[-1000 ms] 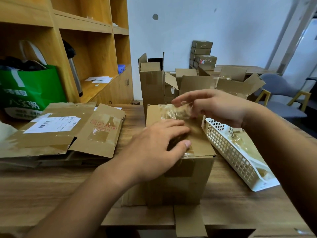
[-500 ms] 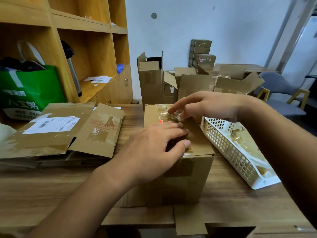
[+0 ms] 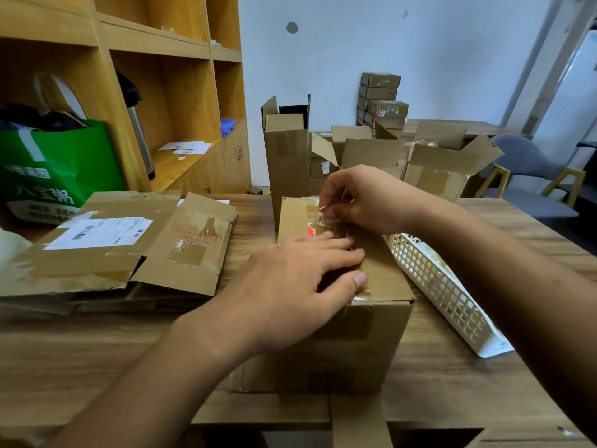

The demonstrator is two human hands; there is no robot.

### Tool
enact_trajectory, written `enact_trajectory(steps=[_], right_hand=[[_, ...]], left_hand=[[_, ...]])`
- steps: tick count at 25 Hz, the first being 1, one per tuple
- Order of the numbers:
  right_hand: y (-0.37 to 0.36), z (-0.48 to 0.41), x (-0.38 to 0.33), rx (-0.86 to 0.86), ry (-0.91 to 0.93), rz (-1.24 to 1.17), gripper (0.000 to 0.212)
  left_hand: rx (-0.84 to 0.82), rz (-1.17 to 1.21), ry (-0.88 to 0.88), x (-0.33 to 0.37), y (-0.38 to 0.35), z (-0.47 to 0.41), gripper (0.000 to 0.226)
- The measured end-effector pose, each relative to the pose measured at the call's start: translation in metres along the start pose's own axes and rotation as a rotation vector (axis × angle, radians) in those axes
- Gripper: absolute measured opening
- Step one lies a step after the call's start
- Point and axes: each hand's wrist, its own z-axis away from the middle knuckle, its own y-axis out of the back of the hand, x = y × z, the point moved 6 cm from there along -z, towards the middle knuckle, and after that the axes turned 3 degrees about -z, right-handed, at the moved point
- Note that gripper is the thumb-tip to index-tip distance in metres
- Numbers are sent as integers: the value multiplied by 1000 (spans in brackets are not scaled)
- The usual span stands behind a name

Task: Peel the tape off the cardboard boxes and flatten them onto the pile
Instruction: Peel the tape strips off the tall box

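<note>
A closed cardboard box stands on the wooden table in front of me, sealed along its top with clear tape. My left hand lies flat on the box top, fingers straight, pressing it down. My right hand is over the far end of the box top, its fingers curled and pinching a lifted, crinkled piece of the tape. A pile of flattened boxes lies on the table to the left, with a white shipping label on top.
A white plastic basket holding used tape leans beside the box on the right. Open boxes stand behind it, and small stacked boxes sit by the wall. A green bag and shelving are at the left, a chair at the right.
My right hand has moved down and left over the far end of the box top, its fingers curling from stretched out into a pinch on the tape. My left hand has stayed put.
</note>
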Motion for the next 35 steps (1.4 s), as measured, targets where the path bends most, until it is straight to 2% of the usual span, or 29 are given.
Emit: enact_trajectory(steps=[8,11,17,20,24,27,32,35], right_hand=[[9,-13,24,136,-90,-41,12],[13,-22,35,209,-106,-8,16],[43,-21,69,438,-193,6,16],[52,-9,69,440,-167,-52,17],[65,27,74,366,-211,-383,23],[62,57,74,276,-255,-573,28],[59,100,62,247,-273,-823,28],[56,117,61,230,-251,-848,28]], left_hand=[[4,-11,-63,1,-2,2,45],[15,-2,-96,-1,-2,3,52],[-15,104,-186,-11,5,10,44],[-73,135,-185,-23,16,10,43],[-87,75,-30,-33,36,10,66],[-104,-73,53,-23,40,11,79],[-197,-298,61,2,32,8,72],[-208,-346,76,4,28,3,65]])
